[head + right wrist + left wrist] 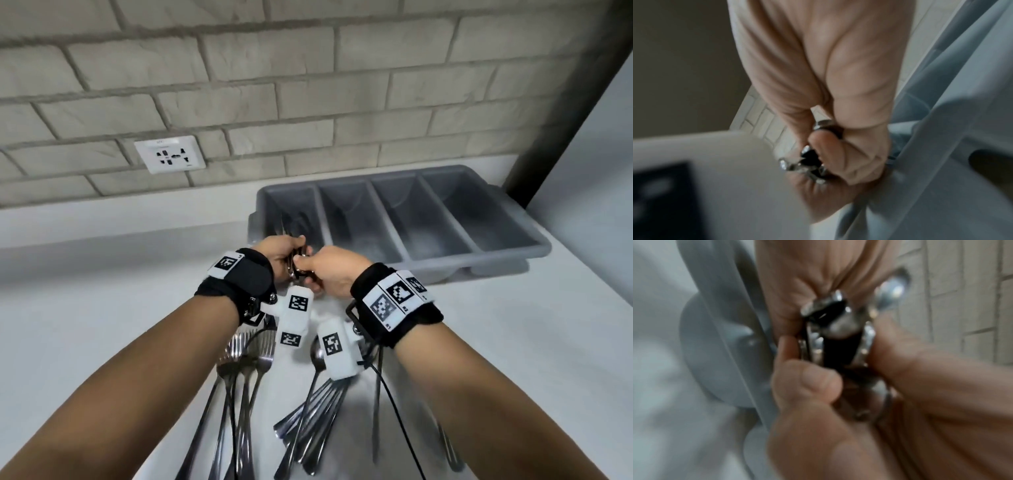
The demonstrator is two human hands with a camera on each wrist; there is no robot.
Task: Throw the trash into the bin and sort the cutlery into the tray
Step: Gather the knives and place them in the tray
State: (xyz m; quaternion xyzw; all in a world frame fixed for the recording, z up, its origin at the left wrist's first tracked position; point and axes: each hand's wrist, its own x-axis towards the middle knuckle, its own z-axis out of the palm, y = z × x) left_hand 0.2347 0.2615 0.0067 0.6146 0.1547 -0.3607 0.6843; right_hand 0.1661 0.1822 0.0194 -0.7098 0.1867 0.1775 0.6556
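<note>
Both hands meet over the front left corner of the grey four-compartment tray (462,270). My left hand (279,251) and right hand (322,274) together grip a bundle of metal cutlery (298,263) by its handles. Fork tines (291,222) from the bundle reach into the tray's leftmost compartment. The left wrist view shows the shiny handle ends (838,327) squeezed between curled fingers (807,386). In the right wrist view, the right hand (838,154) curls round the handle ends (813,165) beside the tray's wall (941,113). The other three compartments look bare.
On the white counter under my wrists lie several forks (246,363), a fan of spoons (315,404) and more cutlery (376,394) on the right. A brick wall with a socket (169,154) stands behind. A dark post (561,130) rises at the tray's right.
</note>
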